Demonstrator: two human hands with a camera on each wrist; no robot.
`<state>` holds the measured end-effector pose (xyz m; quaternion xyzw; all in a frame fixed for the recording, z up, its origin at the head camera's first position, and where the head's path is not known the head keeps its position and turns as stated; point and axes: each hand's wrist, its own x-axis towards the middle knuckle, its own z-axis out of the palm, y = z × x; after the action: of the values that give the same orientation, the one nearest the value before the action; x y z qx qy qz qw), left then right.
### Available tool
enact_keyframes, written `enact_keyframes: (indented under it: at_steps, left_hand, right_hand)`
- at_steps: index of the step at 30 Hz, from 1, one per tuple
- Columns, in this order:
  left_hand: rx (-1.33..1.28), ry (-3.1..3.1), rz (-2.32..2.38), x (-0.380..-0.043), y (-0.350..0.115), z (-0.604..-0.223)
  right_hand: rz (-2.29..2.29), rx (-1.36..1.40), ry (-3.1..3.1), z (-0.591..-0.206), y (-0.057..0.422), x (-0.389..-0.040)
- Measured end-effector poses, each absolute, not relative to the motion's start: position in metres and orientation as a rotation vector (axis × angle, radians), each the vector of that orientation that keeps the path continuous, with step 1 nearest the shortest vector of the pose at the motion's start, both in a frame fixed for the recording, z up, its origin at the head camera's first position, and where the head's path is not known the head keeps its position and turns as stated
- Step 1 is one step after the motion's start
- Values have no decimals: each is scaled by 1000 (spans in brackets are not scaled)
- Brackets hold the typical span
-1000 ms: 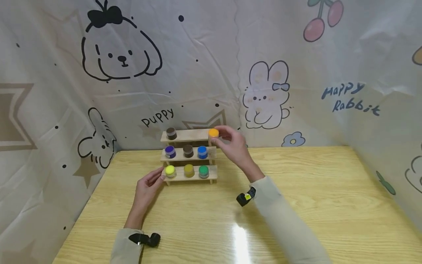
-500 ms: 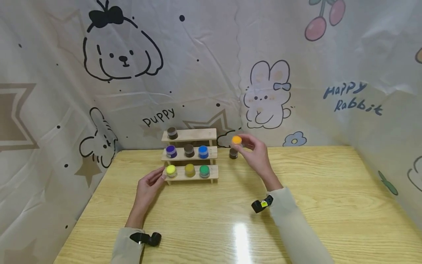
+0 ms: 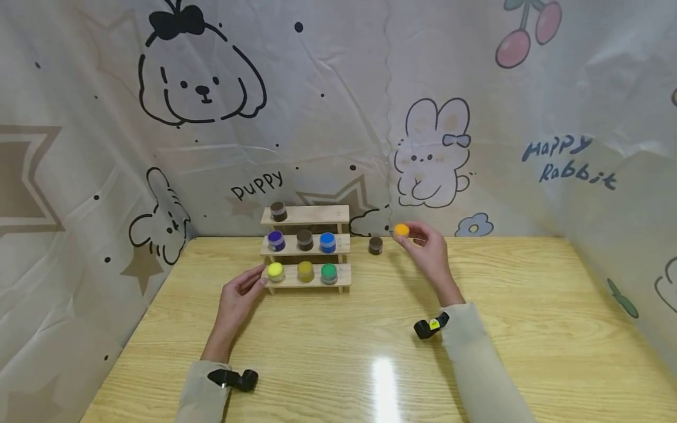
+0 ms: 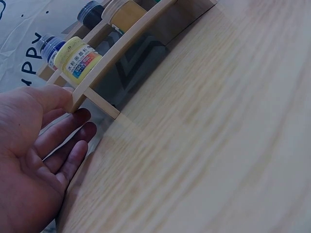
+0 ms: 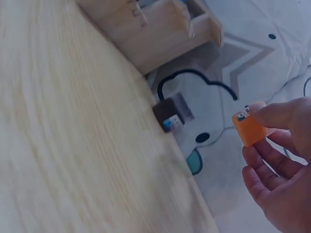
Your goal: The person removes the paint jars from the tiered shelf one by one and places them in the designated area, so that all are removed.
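Note:
My right hand point(image 3: 429, 252) pinches an orange paint jar point(image 3: 401, 230) between thumb and fingers, above the table's back edge. In the right wrist view the orange jar point(image 5: 249, 127) shows a small label by the thumb. At the left end of a three-step wooden rack point(image 3: 341, 275), my left hand point(image 3: 236, 302) grips the bottom step with thumb and forefinger. A yellow paint jar point(image 4: 77, 62) stands right by those fingers. Also on the bottom step are an ochre jar point(image 3: 305, 271) and a green jar point(image 3: 329, 274).
The middle step bears a purple jar point(image 3: 276, 240), a dark brown jar point(image 3: 304, 239) and a blue jar point(image 3: 327, 242). A dark jar point(image 3: 278, 211) stands at the top step's left end. Another dark jar point(image 3: 375, 245) is on the table point(image 3: 317, 352), right of the rack. Printed cloth point(image 3: 328, 129) hangs behind.
My right hand has lifted the orange jar off the top step's right end and carried it right, past the dark jar on the table. My left hand has stayed at the rack.

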<state>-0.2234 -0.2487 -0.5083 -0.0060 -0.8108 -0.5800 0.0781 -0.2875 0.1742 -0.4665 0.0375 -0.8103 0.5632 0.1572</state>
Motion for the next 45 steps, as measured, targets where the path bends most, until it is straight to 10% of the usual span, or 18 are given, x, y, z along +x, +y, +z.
enact_keyframes:
  at_steps: [45]
  left_hand:
    - [-7,-2418,-1753,-223,-249,-509]
  right_hand:
    - [1610,-23,-2573,-496,187,-297]
